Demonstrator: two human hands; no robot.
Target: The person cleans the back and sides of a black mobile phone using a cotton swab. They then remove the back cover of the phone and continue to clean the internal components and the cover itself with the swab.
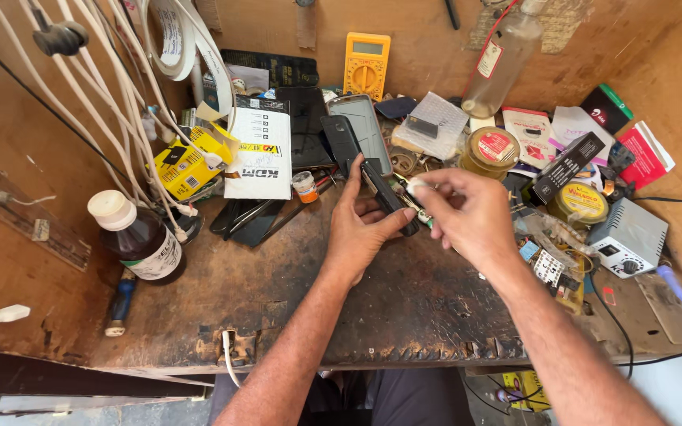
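In the left hand (pixel 361 225): black phone (pixel 387 196).

Pretty beat-up dark wooden tabletop (pixel 404 308), scarred all along the near edge. Far left sits a brown bottle with a white cap (pixel 137 238), a yellow box (pixel 185 166) and a white booklet (pixel 260 154) behind it. Yellow multimeter (pixel 366 65) leans at the far wall. Grey soldering station (pixel 629 237) on the right, round tins (pixel 492 150) nearby.

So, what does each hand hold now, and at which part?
The left hand grips a dark phone by its long edges. The right hand pinches something small and white in its fingertips; its kind cannot be told.
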